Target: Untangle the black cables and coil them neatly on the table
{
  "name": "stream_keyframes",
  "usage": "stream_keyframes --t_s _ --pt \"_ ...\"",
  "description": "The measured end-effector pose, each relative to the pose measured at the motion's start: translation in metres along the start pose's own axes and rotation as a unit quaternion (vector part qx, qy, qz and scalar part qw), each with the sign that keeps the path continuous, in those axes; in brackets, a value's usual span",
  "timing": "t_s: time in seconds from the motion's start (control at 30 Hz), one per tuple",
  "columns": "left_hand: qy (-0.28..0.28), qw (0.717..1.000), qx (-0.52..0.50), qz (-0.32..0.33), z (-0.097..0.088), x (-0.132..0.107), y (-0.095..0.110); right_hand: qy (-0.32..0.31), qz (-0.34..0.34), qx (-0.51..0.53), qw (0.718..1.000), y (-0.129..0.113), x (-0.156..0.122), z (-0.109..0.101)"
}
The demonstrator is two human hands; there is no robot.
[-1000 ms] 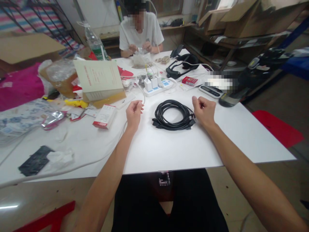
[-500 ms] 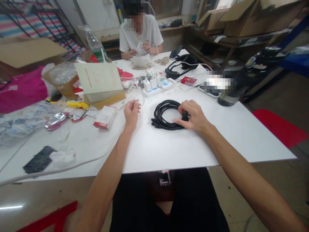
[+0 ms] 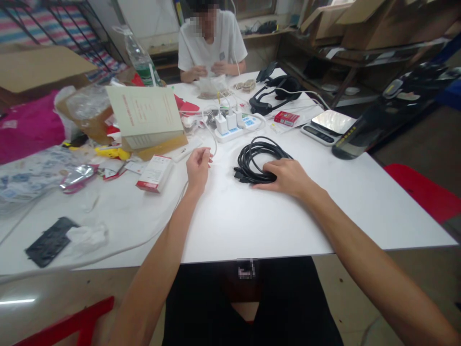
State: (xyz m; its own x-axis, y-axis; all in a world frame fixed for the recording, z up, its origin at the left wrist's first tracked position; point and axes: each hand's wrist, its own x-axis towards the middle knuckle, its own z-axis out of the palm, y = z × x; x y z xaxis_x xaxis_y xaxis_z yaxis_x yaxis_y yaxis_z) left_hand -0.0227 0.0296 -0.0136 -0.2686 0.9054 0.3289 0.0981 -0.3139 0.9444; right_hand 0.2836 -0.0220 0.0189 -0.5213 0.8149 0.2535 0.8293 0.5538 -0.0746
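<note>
A coiled black cable (image 3: pixel 247 163) lies on the white table (image 3: pixel 248 221) in front of me, a dark plug (image 3: pixel 238 175) showing at its left side. My right hand (image 3: pixel 286 177) grips the near right part of the coil, fingers over the loops and thumb along the near edge. Part of the coil is hidden under that hand. To the left of the coil, and apart from it, my left hand (image 3: pixel 199 169) rests with its fingers curled in; I see nothing in it. A thin white cord (image 3: pixel 182 190) runs beside that hand.
A white power strip (image 3: pixel 239 129) with chargers stands beyond the coil. To the right are a kitchen scale (image 3: pixel 326 129), a dark bottle (image 3: pixel 355 137) and a headset (image 3: pixel 268 98). A small box (image 3: pixel 154 174) and clutter lie left. A person (image 3: pixel 212 48) sits opposite, handling a plastic bag.
My right hand has closed from spread fingers onto the coil's near right part. The coil has shifted a little and its loops look looser. My left hand has hardly moved.
</note>
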Motion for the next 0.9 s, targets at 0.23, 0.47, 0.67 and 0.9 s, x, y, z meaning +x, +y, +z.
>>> stream_keyframes --t_s 0.23,0.47,0.67,0.9 --pt "-0.008 1.000 -0.001 0.015 -0.001 -0.001 -0.002 0.082 0.100 -0.009 0.992 0.034 -0.004 0.006" --pt "-0.013 1.000 0.004 0.023 0.000 -0.002 -0.001 0.234 0.135 0.039 0.962 0.036 -0.007 -0.002" --pt "-0.016 0.999 0.023 0.031 0.001 -0.003 0.002 0.308 0.175 0.056 0.934 0.039 -0.007 -0.007" --pt "-0.017 0.999 0.030 0.031 0.001 -0.003 0.001 0.292 0.125 0.086 0.944 0.038 -0.006 -0.003"
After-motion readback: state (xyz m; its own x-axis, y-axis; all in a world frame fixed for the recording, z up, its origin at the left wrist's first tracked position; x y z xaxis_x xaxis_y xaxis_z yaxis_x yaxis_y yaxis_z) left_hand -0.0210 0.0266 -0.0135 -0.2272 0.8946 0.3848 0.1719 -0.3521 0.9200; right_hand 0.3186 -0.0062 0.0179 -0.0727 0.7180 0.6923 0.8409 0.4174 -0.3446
